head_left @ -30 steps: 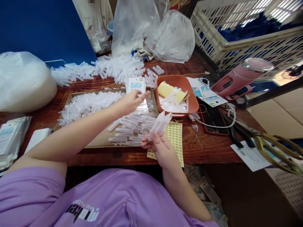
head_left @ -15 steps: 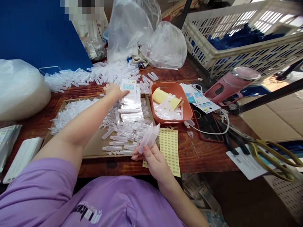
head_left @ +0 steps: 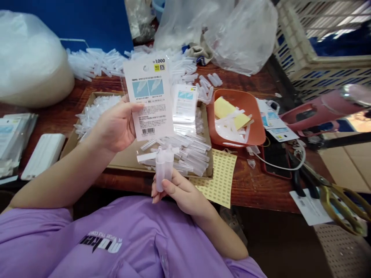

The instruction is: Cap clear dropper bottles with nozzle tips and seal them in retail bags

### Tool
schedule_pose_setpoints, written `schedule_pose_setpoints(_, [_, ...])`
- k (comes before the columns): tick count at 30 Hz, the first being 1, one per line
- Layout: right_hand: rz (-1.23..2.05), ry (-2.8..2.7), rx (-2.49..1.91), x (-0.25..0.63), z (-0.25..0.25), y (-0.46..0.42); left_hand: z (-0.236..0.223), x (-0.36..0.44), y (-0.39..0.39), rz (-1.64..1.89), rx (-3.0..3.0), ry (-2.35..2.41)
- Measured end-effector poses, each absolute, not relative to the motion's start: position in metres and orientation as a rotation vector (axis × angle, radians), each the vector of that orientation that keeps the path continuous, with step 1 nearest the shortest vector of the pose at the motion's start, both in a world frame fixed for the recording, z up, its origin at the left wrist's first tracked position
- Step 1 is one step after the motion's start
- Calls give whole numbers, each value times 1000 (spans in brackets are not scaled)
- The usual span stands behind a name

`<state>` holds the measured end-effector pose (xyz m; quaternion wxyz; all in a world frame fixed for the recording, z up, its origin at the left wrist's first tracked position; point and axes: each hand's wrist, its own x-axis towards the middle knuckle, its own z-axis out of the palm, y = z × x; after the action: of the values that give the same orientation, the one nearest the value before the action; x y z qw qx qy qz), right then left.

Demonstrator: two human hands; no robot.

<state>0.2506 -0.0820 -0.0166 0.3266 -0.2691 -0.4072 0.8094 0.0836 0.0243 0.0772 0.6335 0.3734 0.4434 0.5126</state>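
Note:
Raised over the cardboard tray (head_left: pixel 121 160), my left hand (head_left: pixel 116 123) grips a printed package card (head_left: pixel 150 119) in a clear bag, thumb across its front. Below the card, close to my body, my right hand (head_left: pixel 182 189) pinches a pair of small translucent plastic bottles (head_left: pixel 164 166), held upright side by side. Many clear plastic tubes (head_left: pixel 194 150) lie in the tray's right part, and small clear pieces (head_left: pixel 100 110) are heaped at its left. Another stack of packaged cards (head_left: pixel 185 102) rests at the tray's back.
An orange bin (head_left: pixel 213 131) with white strips and a yellow roll stands right of the tray. A yellow sticker sheet (head_left: pixel 220 177) lies before it. Further right are a phone (head_left: pixel 275 158), scissors (head_left: pixel 342 200) and a pink bottle (head_left: pixel 319 110). A full white bag (head_left: pixel 29 61) sits at left.
My left hand has taken a packaged card from the stack and brought it nearer. My right hand still holds the bottles, now more upright. The view has shifted.

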Motion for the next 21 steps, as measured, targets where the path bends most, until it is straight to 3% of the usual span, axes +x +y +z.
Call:
schedule_pose_setpoints(11, [2556,-1002,-750,192,-23,-87,28,2,-47,1276,281,901])
schedule_pose_setpoints(21, [2513,-1018,-1026,170,-13,-82,12,-16,-72,1169,210,816])
